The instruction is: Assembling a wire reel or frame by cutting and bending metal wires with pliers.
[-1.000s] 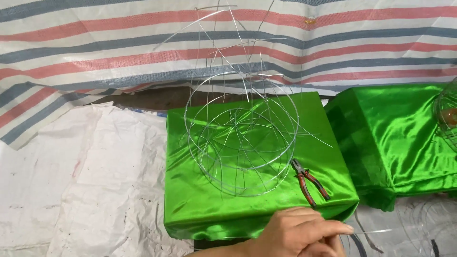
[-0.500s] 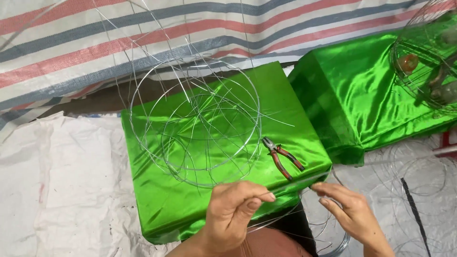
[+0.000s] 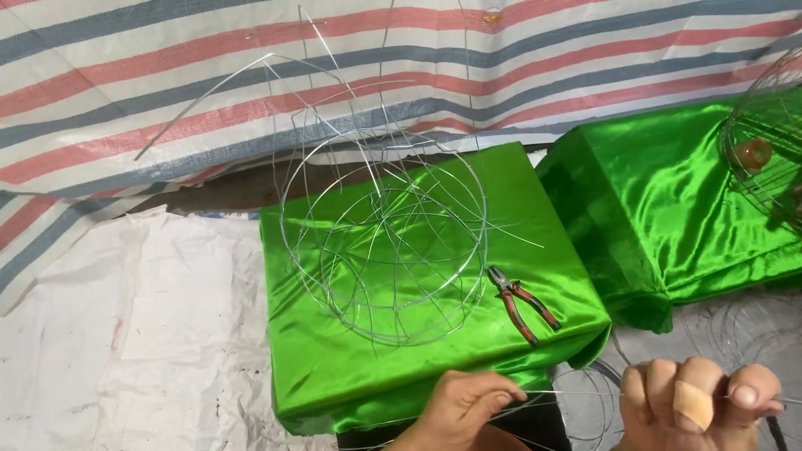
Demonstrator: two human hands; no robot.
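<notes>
Stretching between both hands' fingers [image 3: 493, 392]: thin wire [image 3: 585, 392]

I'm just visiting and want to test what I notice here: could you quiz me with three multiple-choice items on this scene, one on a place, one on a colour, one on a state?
1. Where do the pliers lie?
A. on the green-covered block, right of the wire frame
B. on the white sheet
C. inside the frame

2. What colour are the pliers' handles?
A. blue
B. red and black
C. yellow

3. What are both hands doing?
A. resting open
B. gripping the pliers
C. pinching a thin wire

Answers: 1 A, they rest on the green cloth beside the frame. 2 B, that is how the handles look. 3 C, the left hand and right hand hold a wire stretched between them.
</notes>
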